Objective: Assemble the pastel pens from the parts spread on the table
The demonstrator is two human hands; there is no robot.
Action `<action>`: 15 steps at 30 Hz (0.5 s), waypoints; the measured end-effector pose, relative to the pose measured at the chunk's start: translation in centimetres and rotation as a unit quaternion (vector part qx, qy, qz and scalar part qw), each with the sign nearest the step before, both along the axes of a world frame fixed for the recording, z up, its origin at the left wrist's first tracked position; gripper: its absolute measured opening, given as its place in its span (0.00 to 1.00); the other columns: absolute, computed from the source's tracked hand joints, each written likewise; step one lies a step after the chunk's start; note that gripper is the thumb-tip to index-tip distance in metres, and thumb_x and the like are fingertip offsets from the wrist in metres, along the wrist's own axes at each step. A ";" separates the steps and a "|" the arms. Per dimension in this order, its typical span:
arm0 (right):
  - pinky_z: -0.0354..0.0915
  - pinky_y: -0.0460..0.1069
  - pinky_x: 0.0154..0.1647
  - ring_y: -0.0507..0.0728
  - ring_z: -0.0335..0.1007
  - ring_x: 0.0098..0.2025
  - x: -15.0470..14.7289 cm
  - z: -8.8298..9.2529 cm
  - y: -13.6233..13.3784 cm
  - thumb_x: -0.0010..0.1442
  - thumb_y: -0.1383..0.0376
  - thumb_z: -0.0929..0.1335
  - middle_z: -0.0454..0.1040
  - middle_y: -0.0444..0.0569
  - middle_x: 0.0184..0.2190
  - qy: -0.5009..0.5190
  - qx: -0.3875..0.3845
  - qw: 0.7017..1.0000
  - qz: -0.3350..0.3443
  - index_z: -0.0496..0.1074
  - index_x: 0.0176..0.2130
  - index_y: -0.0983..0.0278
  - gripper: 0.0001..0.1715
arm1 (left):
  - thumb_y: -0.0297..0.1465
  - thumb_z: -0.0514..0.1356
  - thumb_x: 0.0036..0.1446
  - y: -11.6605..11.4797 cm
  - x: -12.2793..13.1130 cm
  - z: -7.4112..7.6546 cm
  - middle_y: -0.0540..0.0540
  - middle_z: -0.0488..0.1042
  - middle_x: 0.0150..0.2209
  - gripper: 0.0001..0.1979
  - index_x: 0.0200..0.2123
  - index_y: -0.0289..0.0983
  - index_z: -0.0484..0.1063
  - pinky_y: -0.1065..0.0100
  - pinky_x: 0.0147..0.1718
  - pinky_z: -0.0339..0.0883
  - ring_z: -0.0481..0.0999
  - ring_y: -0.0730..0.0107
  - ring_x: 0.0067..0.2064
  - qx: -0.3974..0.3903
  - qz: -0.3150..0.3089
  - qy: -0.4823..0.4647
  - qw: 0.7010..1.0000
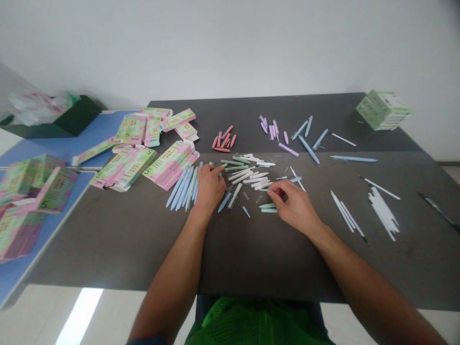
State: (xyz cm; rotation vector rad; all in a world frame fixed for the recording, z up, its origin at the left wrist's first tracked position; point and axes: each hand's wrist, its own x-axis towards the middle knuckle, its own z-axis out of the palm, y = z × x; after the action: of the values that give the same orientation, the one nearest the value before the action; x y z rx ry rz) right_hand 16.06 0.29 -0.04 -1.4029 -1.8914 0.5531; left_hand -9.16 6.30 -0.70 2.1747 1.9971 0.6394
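Observation:
My left hand [211,187] is closed with curled fingers at the right end of a row of blue and green pen barrels [182,189]. A green piece shows by its fingertips; whatever they grip is mostly hidden. My right hand [295,203] pinches thumb and forefinger together at a thin pale green pen part, mostly covered by the fingers. Short green pen parts [268,208] lie just below those fingertips. Between the hands are white pen parts [257,178], green barrels [235,165], a blue tip piece [246,212] and small clear pieces [246,195].
Red [224,140] and purple pen parts [273,130] lie farther back, with blue pens [309,149] beside them. White refills [383,213] and a black pen [438,210] are at right. Printed boxes [168,165] cover the left; a green box [383,110] stands back right.

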 end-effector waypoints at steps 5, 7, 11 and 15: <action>0.63 0.51 0.36 0.56 0.67 0.33 -0.1 0.3 -0.1 0.63 0.68 0.68 0.72 0.46 0.31 0.006 0.005 1.000 0.007 0.72 0.36 0.61 0.02 | 0.22 0.50 0.58 0.4 0.7 -0.4 0.38 0.72 0.45 0.24 0.51 0.39 0.80 0.51 0.55 0.62 0.69 0.54 0.50 -0.014 -0.029 0.010 0.999; 0.63 0.51 0.36 0.56 0.68 0.34 -0.1 0.3 -0.1 0.62 0.68 0.68 0.72 0.46 0.31 0.007 0.003 1.000 0.008 0.72 0.36 0.61 0.02 | 0.21 0.50 0.57 0.4 0.8 -0.4 0.37 0.72 0.45 0.25 0.51 0.38 0.80 0.51 0.55 0.62 0.69 0.55 0.50 -0.017 -0.029 0.009 0.999; 0.63 0.51 0.36 0.56 0.68 0.34 0.1 0.2 0.0 0.62 0.68 0.68 0.72 0.46 0.31 0.006 0.000 1.000 0.005 0.72 0.36 0.61 0.02 | 0.20 0.52 0.55 0.1 0.1 0.8 0.39 0.74 0.43 0.22 0.45 0.38 0.82 0.52 0.54 0.64 0.70 0.55 0.49 -0.020 -0.031 -0.014 0.999; 0.64 0.51 0.36 0.56 0.68 0.33 0.2 0.2 0.0 0.63 0.68 0.68 0.72 0.46 0.31 0.007 0.005 1.000 0.008 0.72 0.35 0.61 0.03 | 0.26 0.57 0.57 -0.6 -0.5 2.2 0.41 0.77 0.39 0.13 0.36 0.39 0.83 0.54 0.51 0.66 0.73 0.55 0.46 -0.037 -0.063 -0.024 0.997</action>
State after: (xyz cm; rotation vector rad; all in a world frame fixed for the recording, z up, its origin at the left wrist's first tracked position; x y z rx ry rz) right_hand 16.24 0.28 0.18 -1.3751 -1.8933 0.5599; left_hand -9.67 5.71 1.53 2.2001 1.8124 0.5846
